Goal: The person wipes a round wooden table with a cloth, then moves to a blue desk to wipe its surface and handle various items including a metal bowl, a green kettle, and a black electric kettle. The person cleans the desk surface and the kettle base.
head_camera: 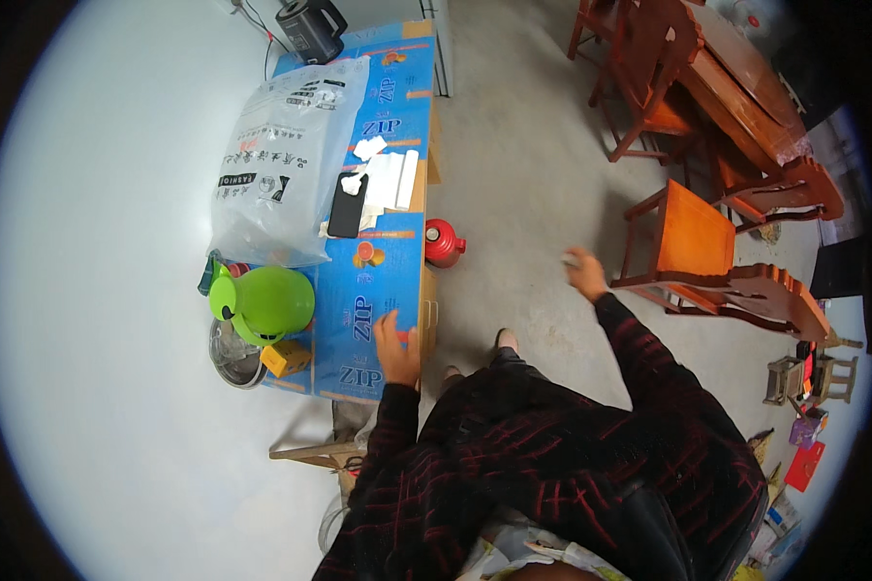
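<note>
My left hand (398, 354) is over the front right part of a table covered in blue printed sheeting (334, 312). A red-orange patch (404, 336) shows between its thumb and fingers; whether this is a held thing or print on the cover, I cannot tell. Out over the floor to the right, my right hand (588, 276) has its fingers closed on a small pale object (570, 258), blurred. Nearest my left hand on the table are a yellow box (285, 359) and a lime-green jug (276, 301). A red thermos flask (443, 243) stands beside the table's right edge.
Farther along the table lie a large printed plastic bag (283, 167), a black phone (346, 210), white paper (389, 181) and a dark electric kettle (311, 30). A metal basin (240, 363) sits by the wall. Wooden chairs (694, 225) and a wooden table (748, 80) occupy the right side.
</note>
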The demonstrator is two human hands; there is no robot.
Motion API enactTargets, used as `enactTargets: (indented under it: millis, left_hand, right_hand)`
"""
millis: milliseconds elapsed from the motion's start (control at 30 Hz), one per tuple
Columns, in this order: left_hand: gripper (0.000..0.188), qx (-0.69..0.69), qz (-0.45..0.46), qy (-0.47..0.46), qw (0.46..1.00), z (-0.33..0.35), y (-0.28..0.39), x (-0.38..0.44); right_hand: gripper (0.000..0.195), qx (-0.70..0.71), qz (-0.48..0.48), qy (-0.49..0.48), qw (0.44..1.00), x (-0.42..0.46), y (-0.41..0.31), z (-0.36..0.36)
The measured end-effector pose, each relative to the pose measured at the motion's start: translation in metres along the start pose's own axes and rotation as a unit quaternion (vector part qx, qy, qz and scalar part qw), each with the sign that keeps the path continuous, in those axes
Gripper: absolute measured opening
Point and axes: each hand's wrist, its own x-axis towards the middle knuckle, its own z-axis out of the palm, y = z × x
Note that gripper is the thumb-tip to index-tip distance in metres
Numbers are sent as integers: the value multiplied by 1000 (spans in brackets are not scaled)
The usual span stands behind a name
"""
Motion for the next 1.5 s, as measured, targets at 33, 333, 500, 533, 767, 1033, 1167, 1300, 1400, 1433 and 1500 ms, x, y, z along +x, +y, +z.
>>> enactTargets:
  millis: [33, 333, 500, 533, 767, 1033, 1167, 1300, 1400, 1433, 1500]
  left_hand:
    - [43, 7, 22, -18, 1000, 11, 8, 20]
    - [57, 37, 88, -162, 982, 139, 0, 190]
    - [64, 68, 60, -113, 989, 170, -29, 251]
    - [65, 107, 45, -118, 986, 173, -35, 260]
    - [67, 369, 71, -59, 925, 141, -73, 307]
    - [33, 449, 8, -62, 891, 137, -97, 346]
    - [22, 329, -57, -46, 941, 134, -81, 355]
    - [36, -225, -223, -90, 944, 109, -77, 347]
    - [45, -562, -339, -15, 755, 93, -66, 328]
    - [48, -639, -324, 11, 697, 83, -49, 322]
    - [50, -698, -296, 124, 640, 73, -36, 294]
  right_hand:
    - [27, -7, 36, 21, 999, -8, 22, -28]
    - [22, 82, 192, 90, 974, -83, 101, -118]
    - [33, 132, 259, 74, 954, -57, 97, -119]
    - [33, 143, 272, 77, 948, -50, 96, -119]
    - [32, 96, 255, 77, 959, 43, 70, -103]
    - [33, 138, 200, -14, 970, 184, 8, -74]
    - [31, 109, 130, -57, 984, 255, -20, -70]
    - [29, 142, 63, -113, 981, 338, -47, -42]
    - [29, 172, 21, -168, 970, 401, -71, -27]
    - [29, 188, 23, -186, 964, 420, -80, -22]
    - [29, 196, 5, -221, 955, 455, -82, -5]
